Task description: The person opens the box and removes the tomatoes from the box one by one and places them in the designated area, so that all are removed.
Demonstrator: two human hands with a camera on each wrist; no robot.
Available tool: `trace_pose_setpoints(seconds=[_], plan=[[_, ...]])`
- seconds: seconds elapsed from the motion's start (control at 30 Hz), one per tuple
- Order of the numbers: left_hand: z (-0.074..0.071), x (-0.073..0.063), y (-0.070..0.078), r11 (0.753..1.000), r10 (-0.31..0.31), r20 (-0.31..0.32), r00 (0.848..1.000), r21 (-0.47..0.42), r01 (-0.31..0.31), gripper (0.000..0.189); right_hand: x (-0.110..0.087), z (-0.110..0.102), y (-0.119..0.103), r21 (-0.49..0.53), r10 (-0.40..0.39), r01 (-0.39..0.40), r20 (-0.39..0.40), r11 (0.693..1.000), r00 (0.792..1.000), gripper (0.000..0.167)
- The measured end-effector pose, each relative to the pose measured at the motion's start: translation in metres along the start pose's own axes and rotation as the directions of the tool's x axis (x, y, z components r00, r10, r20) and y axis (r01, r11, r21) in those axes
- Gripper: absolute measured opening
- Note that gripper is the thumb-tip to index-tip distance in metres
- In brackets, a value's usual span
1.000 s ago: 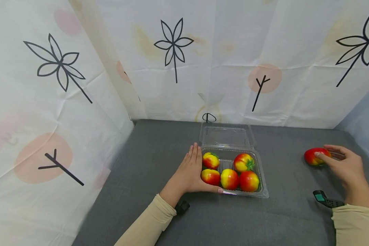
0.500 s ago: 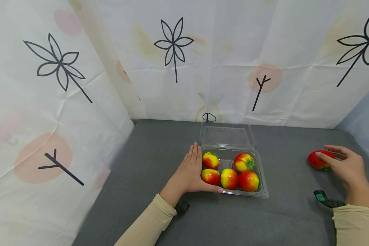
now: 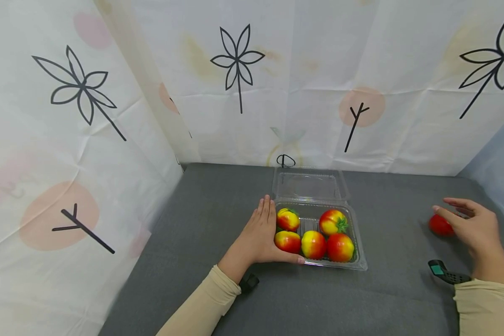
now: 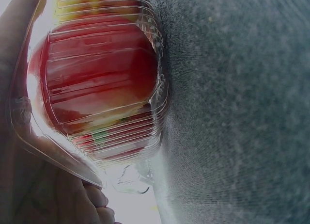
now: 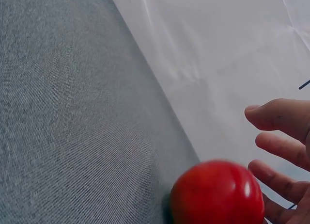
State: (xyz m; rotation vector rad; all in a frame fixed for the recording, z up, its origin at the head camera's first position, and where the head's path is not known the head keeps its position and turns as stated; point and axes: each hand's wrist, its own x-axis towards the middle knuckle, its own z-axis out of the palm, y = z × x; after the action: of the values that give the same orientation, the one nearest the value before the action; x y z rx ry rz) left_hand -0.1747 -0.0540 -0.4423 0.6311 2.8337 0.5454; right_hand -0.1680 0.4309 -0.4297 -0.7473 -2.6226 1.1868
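Observation:
My left hand (image 3: pixel 256 233) rests along the left side of a clear plastic clamshell box (image 3: pixel 363 261), fingers straight and thumb across its front rim. Several glossy red-and-yellow fruits with green leafy tops sit inside, one of them a fruit (image 3: pixel 340 247) at the front right corner. Through the ribbed wall, the left wrist view shows a red fruit (image 4: pixel 101 73) close up. Over at the right, my right hand (image 3: pixel 474 224) hovers with thumb and fingers spread above a lone red fruit (image 3: pixel 441 226) on the table. The right wrist view has this fruit (image 5: pixel 218 195) below the parted fingertips, not gripped.
The box's transparent lid (image 3: pixel 311 184) lies folded back toward the rear wall. Grey cloth covers the table (image 3: pixel 218 196). White printed sheets (image 3: pixel 311 70) enclose it behind and at the sides. A black wrist-camera strap piece (image 3: pixel 447 273) juts out by the right wrist.
The lone fruit has rolled rightward and turned, coming further beneath my right hand and now showing a rounder red side. Both hands have stayed almost still, and the box has not moved.

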Motion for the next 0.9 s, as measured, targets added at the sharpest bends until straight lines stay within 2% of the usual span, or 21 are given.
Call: trace_pose_setpoints(seconds=[0.13,0.3,0.67,0.9], plan=[[0.000,0.000,0.001,1.000,-0.001,-0.004,1.000,0.002,0.001,0.151,-0.001,-0.001,-0.006,0.015,-0.004,0.004,-0.014,1.000,1.000,0.070],[-0.001,-0.001,0.001,1.000,-0.001,-0.005,1.000,0.001,0.001,0.151,-0.006,-0.001,-0.014,0.032,-0.050,0.051,-0.020,0.998,0.999,0.069],[0.003,0.001,-0.002,1.000,-0.005,0.002,1.000,0.002,0.005,0.152,-0.015,-0.002,-0.033,0.032,-0.115,0.115,0.023,0.993,0.993,0.072],[0.002,0.000,-0.001,1.000,-0.005,0.003,1.000,-0.005,0.005,0.151,-0.024,0.001,-0.046,0.012,-0.219,0.219,0.057,0.976,0.974,0.069]])
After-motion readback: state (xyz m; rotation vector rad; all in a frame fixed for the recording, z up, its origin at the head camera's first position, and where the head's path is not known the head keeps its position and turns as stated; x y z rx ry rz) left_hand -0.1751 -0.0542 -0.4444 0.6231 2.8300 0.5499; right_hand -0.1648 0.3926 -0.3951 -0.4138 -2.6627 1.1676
